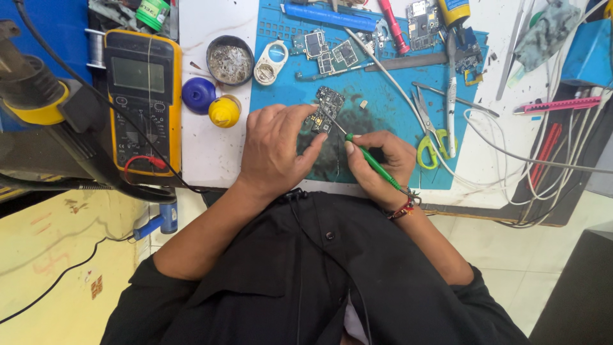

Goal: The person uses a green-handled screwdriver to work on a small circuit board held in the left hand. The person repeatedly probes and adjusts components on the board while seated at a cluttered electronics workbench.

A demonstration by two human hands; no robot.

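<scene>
The left hand (274, 150) pinches a small circuit board (327, 108) and holds it on the blue mat (383, 96). The board's long side slants up and to the right. The right hand (383, 163) grips a thin green tool (373, 163). Its tip points up-left and touches the board. Yellow scissors (429, 131) lie near.

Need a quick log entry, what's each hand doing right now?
Left hand: closed, pinching the small dark circuit board.
Right hand: closed around the thin green-handled tool.
</scene>
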